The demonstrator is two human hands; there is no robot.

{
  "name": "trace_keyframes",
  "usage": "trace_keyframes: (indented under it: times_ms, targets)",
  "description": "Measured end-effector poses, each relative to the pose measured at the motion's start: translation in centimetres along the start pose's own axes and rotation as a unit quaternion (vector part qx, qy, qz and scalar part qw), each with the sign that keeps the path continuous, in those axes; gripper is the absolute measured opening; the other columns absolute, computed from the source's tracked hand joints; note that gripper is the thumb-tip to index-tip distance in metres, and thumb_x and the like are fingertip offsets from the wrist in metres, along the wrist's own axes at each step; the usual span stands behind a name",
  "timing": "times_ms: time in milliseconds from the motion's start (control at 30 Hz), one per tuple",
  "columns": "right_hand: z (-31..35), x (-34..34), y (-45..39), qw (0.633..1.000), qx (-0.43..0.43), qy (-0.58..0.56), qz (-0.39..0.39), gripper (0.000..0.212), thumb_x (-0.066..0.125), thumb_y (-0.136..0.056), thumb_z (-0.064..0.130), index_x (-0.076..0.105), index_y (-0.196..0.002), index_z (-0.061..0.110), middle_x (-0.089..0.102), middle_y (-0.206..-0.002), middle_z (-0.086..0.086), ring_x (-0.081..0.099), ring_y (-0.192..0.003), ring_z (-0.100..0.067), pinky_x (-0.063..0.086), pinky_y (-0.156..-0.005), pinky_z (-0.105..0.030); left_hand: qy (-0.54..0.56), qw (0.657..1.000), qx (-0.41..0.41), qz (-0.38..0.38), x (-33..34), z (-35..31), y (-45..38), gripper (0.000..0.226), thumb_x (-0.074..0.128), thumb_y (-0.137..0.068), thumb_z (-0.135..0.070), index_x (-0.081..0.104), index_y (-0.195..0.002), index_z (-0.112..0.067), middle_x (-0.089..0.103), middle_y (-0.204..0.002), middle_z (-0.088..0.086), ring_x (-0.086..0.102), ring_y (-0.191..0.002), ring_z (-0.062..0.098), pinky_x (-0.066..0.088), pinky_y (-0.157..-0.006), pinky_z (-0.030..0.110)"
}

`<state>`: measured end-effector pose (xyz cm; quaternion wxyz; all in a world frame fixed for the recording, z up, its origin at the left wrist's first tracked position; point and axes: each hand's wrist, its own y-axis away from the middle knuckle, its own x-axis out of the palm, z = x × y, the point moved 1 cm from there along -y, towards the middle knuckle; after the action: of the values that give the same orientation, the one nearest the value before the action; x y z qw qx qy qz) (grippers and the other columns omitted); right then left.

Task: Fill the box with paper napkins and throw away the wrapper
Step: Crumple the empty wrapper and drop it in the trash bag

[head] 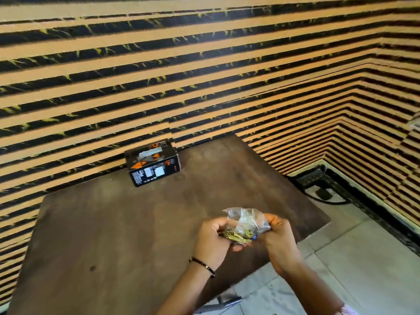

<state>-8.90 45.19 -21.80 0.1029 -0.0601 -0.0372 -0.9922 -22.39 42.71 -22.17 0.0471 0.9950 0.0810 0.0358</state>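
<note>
A black napkin box (154, 163) with orange triangles stands at the far edge of the dark brown table (113, 223), against the wall; white paper shows in its top slot. A crumpled clear plastic wrapper (246, 223) with a yellow printed part is held above the table's right side. My left hand (212, 242) grips its left end and my right hand (280, 239) grips its right end, fingers curled round the plastic. The box lies well beyond both hands, to the far left.
A striped tan-and-black wall (204, 76) runs behind the table and turns a corner at the right. Pale floor tiles (363, 258) lie to the right of the table, with a dark metal stand (322, 189) near the wall.
</note>
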Motion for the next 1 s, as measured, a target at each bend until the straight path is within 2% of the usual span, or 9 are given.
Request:
trace_keyframes:
  times_ms: [133,300,467,567,633,700,800,933,1000]
  targets:
    - [1.3,-6.1,1.9,1.0,-0.004,-0.009,0.0,0.026,0.065,-0.067,-0.022,0.068,-0.09,-0.01,0.072,-0.086,-0.027,0.07,-0.076,-0.041,0.06,-0.065,-0.047,0.036,0.999,-0.006,0.003,6.6,-0.6,1.2,0.023,0.052,-0.073,0.029,0.064,-0.069,0.009,0.066,-0.052,0.011,0.058,-0.04,0.021,0.043,-0.035,0.021]
    - [3.0,-14.1,5.6,0.999,-0.043,0.004,0.009,0.04,0.064,-0.076,-0.015,0.058,-0.11,0.005,0.069,-0.093,-0.012,0.068,-0.078,-0.014,0.053,-0.06,-0.022,0.072,0.995,-0.054,0.053,14.3,-1.0,2.9,0.042,0.048,-0.08,0.023,0.067,-0.062,-0.009,0.064,-0.054,0.012,0.051,-0.034,0.019,0.042,-0.034,0.018]
    - [3.7,-21.2,9.2,0.994,-0.088,0.045,0.035,0.066,0.069,-0.071,-0.001,0.047,-0.131,0.016,0.056,-0.126,-0.016,0.059,-0.112,-0.018,0.049,-0.091,-0.028,-0.017,0.997,-0.043,0.068,20.6,-0.8,4.1,0.037,0.045,-0.084,0.018,0.06,-0.072,-0.014,0.062,-0.046,-0.004,0.051,-0.031,0.012,0.042,-0.033,0.019]
    - [4.6,-24.2,10.3,0.988,-0.123,0.093,-0.016,0.051,0.068,-0.075,0.002,0.058,-0.12,0.022,0.061,-0.112,-0.011,0.063,-0.094,-0.009,0.052,-0.078,-0.022,-0.055,0.994,-0.04,0.083,23.9,-0.5,4.8,0.037,0.049,-0.083,0.015,0.062,-0.072,-0.018,0.061,-0.046,-0.005,0.051,-0.031,0.01,0.043,-0.033,0.019]
    - [4.8,-25.9,10.8,0.987,-0.136,0.06,-0.066,0.039,0.061,-0.077,-0.014,0.063,-0.11,0.006,0.063,-0.094,-0.012,0.06,-0.067,-0.004,0.05,-0.059,-0.02,-0.056,0.992,-0.049,0.103,26.0,-0.4,5.2,0.03,0.053,-0.084,0.01,0.063,-0.073,-0.016,0.062,-0.046,-0.004,0.05,-0.033,0.008,0.044,-0.034,0.019]
    - [4.4,-27.2,10.8,0.985,-0.131,0.018,-0.107,0.033,0.053,-0.077,-0.025,0.065,-0.099,-0.004,0.066,-0.08,-0.01,0.057,-0.056,-0.008,0.048,-0.05,-0.021,-0.049,0.99,-0.06,0.118,27.8,-0.3,5.2,0.024,0.055,-0.085,0.006,0.064,-0.074,-0.014,0.062,-0.045,-0.002,0.05,-0.034,0.008,0.045,-0.036,0.019]
    - [3.8,-28.7,10.3,0.98,-0.112,-0.04,-0.159,0.03,0.053,-0.076,-0.025,0.068,-0.083,0.001,0.07,-0.067,0.0,0.058,-0.051,-0.012,0.049,-0.047,-0.023,-0.041,0.987,-0.068,0.137,29.5,0.2,4.3,0.023,0.056,-0.084,0.007,0.065,-0.074,-0.012,0.063,-0.051,0.001,0.054,-0.039,0.008,0.048,-0.041,0.019]
    - [3.4,-31.1,8.1,0.965,-0.055,-0.147,-0.208,0.03,0.052,-0.078,-0.022,0.067,-0.069,0.003,0.068,-0.063,-0.009,0.059,-0.05,-0.017,0.051,-0.048,-0.024,-0.006,0.978,-0.076,0.196,31.6,1.2,1.7,0.017,0.062,-0.081,0.003,0.066,-0.086,-0.013,0.069,-0.07,0.001,0.063,-0.056,0.007,0.054,-0.054,0.02]
    - [3.1,-32.8,6.2,0.955,-0.025,-0.191,-0.225,0.038,0.049,-0.079,-0.022,0.067,-0.061,0.006,0.067,-0.059,-0.009,0.059,-0.049,-0.019,0.052,-0.048,-0.026,0.019,0.963,-0.088,0.255,32.8,1.8,-0.1,0.025,0.07,-0.076,-0.003,0.064,-0.098,-0.014,0.072,-0.078,-0.004,0.066,-0.069,0.007,0.057,-0.062,0.023]
